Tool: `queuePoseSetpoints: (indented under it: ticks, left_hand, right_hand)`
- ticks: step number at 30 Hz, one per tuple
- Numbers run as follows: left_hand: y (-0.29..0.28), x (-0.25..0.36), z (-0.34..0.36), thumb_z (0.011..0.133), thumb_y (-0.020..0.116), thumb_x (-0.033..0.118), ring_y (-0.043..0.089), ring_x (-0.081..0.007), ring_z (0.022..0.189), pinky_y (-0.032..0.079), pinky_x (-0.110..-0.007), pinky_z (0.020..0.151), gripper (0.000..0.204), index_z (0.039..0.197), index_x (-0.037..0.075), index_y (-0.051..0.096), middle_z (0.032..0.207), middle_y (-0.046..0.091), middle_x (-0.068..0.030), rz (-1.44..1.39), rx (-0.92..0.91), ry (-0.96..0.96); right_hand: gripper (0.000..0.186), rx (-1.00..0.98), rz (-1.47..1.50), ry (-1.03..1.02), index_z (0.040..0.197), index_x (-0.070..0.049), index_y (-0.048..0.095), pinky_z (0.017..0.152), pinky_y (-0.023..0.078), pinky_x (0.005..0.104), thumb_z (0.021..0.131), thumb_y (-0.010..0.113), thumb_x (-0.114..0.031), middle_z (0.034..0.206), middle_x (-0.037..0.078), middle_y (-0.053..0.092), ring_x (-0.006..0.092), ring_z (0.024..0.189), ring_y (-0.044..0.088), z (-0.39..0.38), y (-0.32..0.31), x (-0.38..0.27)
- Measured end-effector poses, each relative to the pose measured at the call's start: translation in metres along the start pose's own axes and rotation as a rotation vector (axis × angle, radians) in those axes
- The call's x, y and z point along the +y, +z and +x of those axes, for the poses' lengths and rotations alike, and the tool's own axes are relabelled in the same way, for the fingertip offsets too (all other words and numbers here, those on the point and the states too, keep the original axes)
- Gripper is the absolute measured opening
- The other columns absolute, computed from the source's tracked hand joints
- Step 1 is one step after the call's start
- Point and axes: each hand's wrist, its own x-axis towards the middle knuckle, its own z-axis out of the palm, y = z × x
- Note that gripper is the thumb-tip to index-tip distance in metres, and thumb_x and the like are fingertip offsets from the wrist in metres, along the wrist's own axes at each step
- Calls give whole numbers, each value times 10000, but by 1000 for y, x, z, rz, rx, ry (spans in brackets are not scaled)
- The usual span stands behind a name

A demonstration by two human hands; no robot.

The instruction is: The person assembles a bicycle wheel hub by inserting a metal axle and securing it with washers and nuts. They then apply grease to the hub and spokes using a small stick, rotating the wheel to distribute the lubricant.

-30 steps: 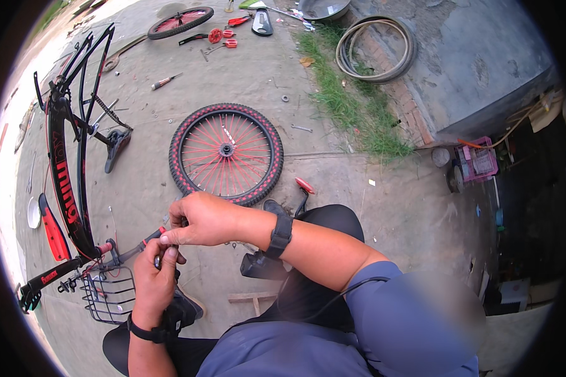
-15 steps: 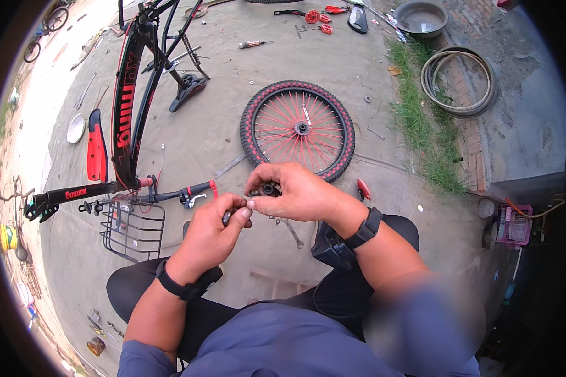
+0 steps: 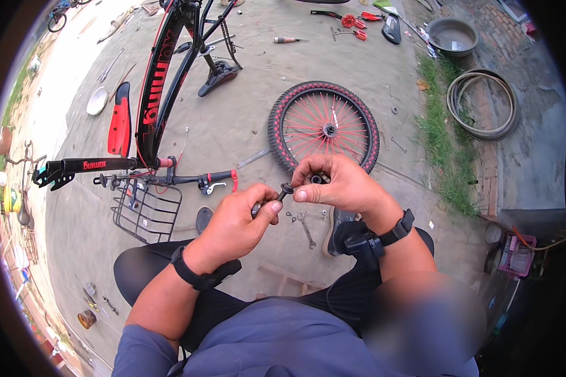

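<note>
A black bicycle frame with red lettering [image 3: 159,85] stands on the grey ground, left of a black-tyred, red-spoked wheel [image 3: 329,130] lying flat. Nearer the person, the left hand [image 3: 238,217] and right hand [image 3: 344,183] meet, fingers closed narrowly. The left fingers pinch a slim dark metal piece with a rounded end [image 3: 287,188], right at the other fingertips; the right fingers hold a small dark ring-shaped part [image 3: 317,179]. The step in hand seems to be close two-handed handling of these parts — the next move probably calls for steady pinches and careful alignment.
</note>
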Motion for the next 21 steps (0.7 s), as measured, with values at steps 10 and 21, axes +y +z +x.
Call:
queuePoseSetpoints:
  ticks: [10, 21]
  left_hand:
    - [1, -3, -1, 1012, 641, 154, 684, -199, 709, 528, -344, 669, 160, 1035, -5, 638, 780, 703, -104, -35, -20, 5]
    - [2, -3, -2, 1044, 611, 169, 587, -62, 744, 472, -252, 661, 150, 1058, 21, 630, 822, 681, -12, -160, -104, -69]
  right_hand:
    - [242, 6, -56, 47, 939, -26, 731, 765, 500, 275, 856, 863, -210, 867, 1, 689, 89, 840, 608, 1, 2, 0]
    - [269, -9, -80, 62, 952, -18, 732, 750, 496, 276, 830, 882, -206, 860, 0, 687, 92, 821, 605, 0, 5, -4]
